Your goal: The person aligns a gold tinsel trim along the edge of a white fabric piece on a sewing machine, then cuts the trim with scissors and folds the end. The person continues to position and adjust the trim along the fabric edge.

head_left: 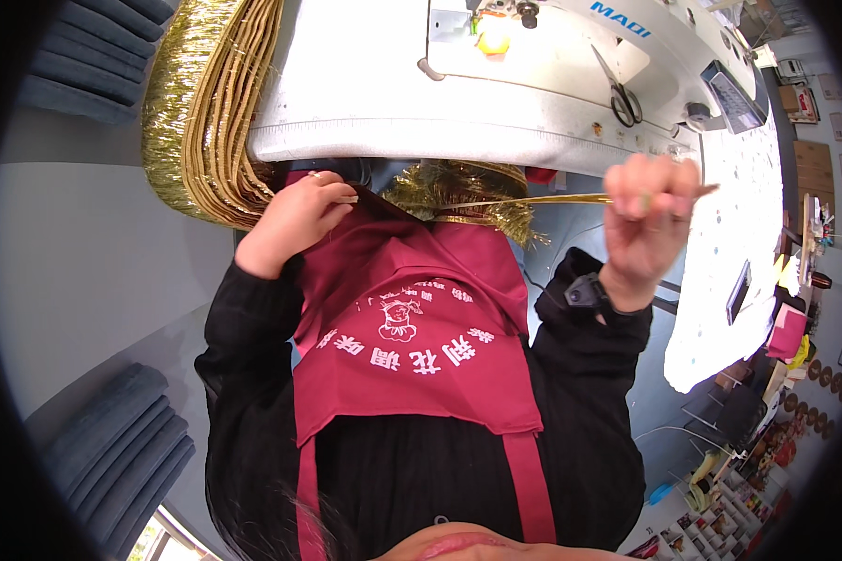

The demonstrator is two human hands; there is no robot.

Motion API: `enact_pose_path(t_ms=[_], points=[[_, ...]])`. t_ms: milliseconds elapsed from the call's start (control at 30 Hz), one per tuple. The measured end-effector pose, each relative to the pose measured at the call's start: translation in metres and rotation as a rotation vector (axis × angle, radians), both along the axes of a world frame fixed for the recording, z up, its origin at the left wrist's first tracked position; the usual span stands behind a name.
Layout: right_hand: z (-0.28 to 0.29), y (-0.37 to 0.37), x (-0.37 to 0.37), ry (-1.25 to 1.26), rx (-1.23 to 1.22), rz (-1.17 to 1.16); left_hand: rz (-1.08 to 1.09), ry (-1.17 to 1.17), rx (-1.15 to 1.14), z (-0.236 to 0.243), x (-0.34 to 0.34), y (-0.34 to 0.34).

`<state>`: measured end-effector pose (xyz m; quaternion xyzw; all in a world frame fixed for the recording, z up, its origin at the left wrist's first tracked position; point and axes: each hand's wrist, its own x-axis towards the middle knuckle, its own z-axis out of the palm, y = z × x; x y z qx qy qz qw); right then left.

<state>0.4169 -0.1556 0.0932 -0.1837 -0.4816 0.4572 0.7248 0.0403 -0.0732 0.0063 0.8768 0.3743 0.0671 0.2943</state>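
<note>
My right hand (647, 217) is raised in front of the table edge. It pinches the end of a thin gold band (533, 199), which stretches taut to the left into a bunch of gold fringe trim (458, 187) on my lap. My left hand (297, 220) is curled, with a ring on one finger. It sits where a thick hanging stack of gold fringe trim (206, 103) meets my dark red apron (412, 346), its fingers closed on the trim's edge. Both arms wear black sleeves, and a dark band sits on the right wrist.
A white sewing machine (533, 56) stands on a white table (421, 131) ahead, with black scissors (622, 96) on its bed and a small yellow piece (493, 40) near the needle. Grey-blue folded pads (103, 47) lie at the upper left and more grey-blue folded pads (122, 449) at the lower left. Cluttered shelves (776, 411) are at the right.
</note>
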Motion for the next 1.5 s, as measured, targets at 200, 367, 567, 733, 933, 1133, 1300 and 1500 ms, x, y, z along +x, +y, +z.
enact_pose_path(t_ms=[200, 367, 567, 733, 933, 1133, 1300, 1500], points=[[0.058, -0.036, 0.072, -0.086, 0.141, -0.274, -0.116, 0.244, 0.142, -0.051, 0.013, 0.015], [0.084, -0.087, 0.158, -0.755, 0.059, -0.841, -0.142, 0.254, 0.158, -0.078, 0.009, 0.023], [0.149, -0.170, 0.270, -0.953, 0.029, -1.419, -0.200, 0.200, 0.099, -0.171, 0.091, 0.009], [0.183, -0.237, 0.329, -0.895, -0.021, -1.722, -0.262, 0.332, -0.092, -0.227, 0.129, -0.006], [0.144, -0.244, 0.345, -0.642, -0.127, -1.328, -0.239, 0.251, -0.002, -0.202, 0.121, -0.007], [0.143, -0.207, 0.294, -0.505, -0.081, -1.149, -0.277, 0.088, 0.268, -0.118, 0.167, -0.034], [0.175, -0.200, 0.267, -0.298, 0.028, -0.959, -0.340, -0.334, 0.094, -0.071, 0.245, -0.054], [0.179, -0.224, 0.285, -0.171, 0.020, -0.758, -0.451, -0.458, -0.285, -0.040, 0.299, -0.081]])
